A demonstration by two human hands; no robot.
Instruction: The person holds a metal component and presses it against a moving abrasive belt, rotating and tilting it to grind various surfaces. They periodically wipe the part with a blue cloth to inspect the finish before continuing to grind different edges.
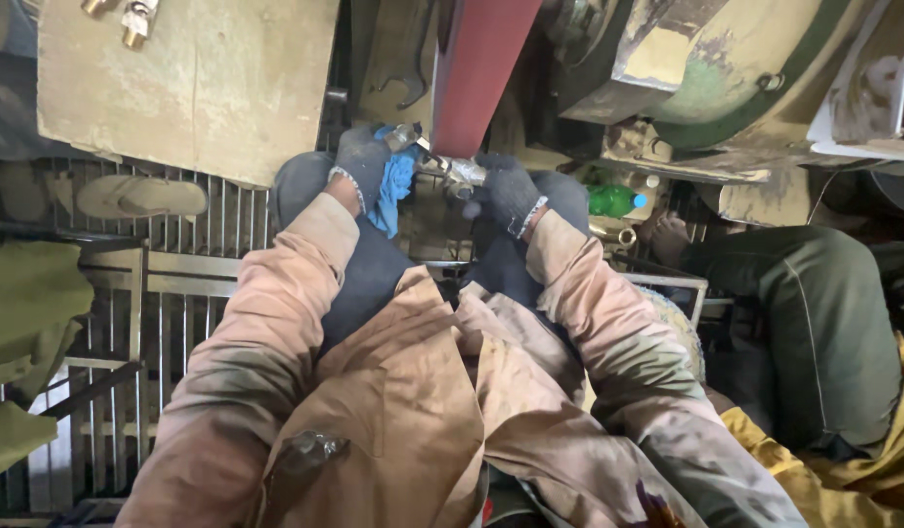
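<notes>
I look straight down at my own tan shirt and dark trousers. Both hands wear dark knit gloves. My left hand [362, 161] grips one end of a shiny metal fitting [442, 164] together with a blue cloth [393, 191] that hangs below the palm. My right hand [511, 191] grips the fitting's other end. The fitting is pressed against the lower end of a reddish-brown sanding belt [476, 78] that runs up and away from me.
A dusty beige board [193, 83] with brass fittings [129, 20] lies upper left. A sandal [139, 196] rests on a metal grate [188, 293]. A green bottle [613, 200] stands to the right. Another person's leg in dark green trousers [814, 323] is at right.
</notes>
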